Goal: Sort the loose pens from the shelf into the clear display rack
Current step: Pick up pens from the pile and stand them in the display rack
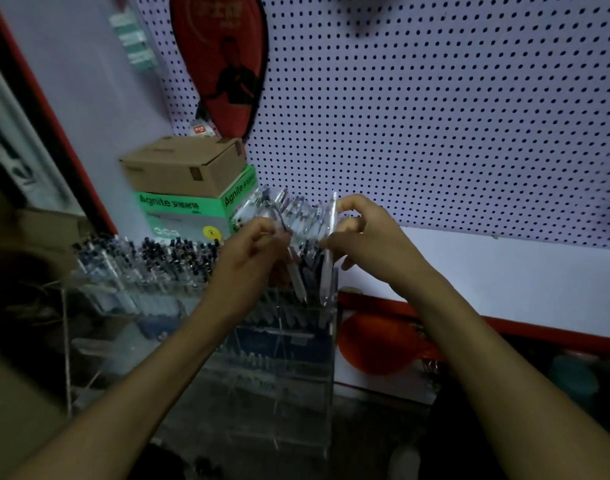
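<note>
While both hands are raised over the clear display rack, the scene is best read from that rack. Behind it a white pegboard is seen, and a red racket cover hangs there, above and left of the rack. To the rack's upper left a brown carton is stacked on a green box, on which "Agnite" can be read; the other characters are too blurred. To the rack's right a white shelf is seen. The rack's upper tiers are already filled with pens.

Above the rack's right end, one white pen is pinched by the right hand, tip down. Another pen is gripped by the curled fingers of the left hand, slanted toward the same compartment.

A risk is judged here: since the two tips are close together over crowded slots, one pen could be knocked or dropped into a wrong tier, and the poor light makes sorting errors likely.
</note>
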The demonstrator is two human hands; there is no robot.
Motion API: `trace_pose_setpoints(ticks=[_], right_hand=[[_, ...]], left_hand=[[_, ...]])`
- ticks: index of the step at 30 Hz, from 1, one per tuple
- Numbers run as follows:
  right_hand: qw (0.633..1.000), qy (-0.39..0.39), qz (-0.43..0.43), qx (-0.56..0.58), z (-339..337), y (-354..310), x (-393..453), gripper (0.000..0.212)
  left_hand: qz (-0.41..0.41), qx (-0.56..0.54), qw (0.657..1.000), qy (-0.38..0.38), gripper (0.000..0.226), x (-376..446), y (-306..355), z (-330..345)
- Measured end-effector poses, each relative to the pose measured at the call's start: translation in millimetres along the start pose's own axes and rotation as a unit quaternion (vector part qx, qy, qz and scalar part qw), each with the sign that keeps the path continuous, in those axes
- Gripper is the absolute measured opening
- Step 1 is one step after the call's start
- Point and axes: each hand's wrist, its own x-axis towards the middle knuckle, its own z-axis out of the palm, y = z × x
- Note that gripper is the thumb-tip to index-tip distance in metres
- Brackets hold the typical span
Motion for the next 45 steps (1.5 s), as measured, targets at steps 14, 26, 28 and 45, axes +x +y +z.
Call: trace_pose_setpoints(ticks=[14,26,28,45], right_hand=[[0.981,-0.014,-0.056,-0.183,35,29,-44,0.006],[0.944,-0.128,-0.053,-0.299,36,42,-35,0.011],[0.946,-0.132,-0.058,-0.29,33,46,-38,0.012],[0.987,-0.04,-0.009,-0.157,16,27,-49,0.009]], left_hand=[[-0.03,0.212,0.964,-0.156,0.011,-33,-59,-22],[-0.017,0.297,0.938,-0.177,0.008,-20,-66,-17],[-0.03,0.292,0.938,-0.182,0.015,-20,-65,-16],[-0.066,0.188,0.972,-0.125,0.012,-43,-36,-25]])
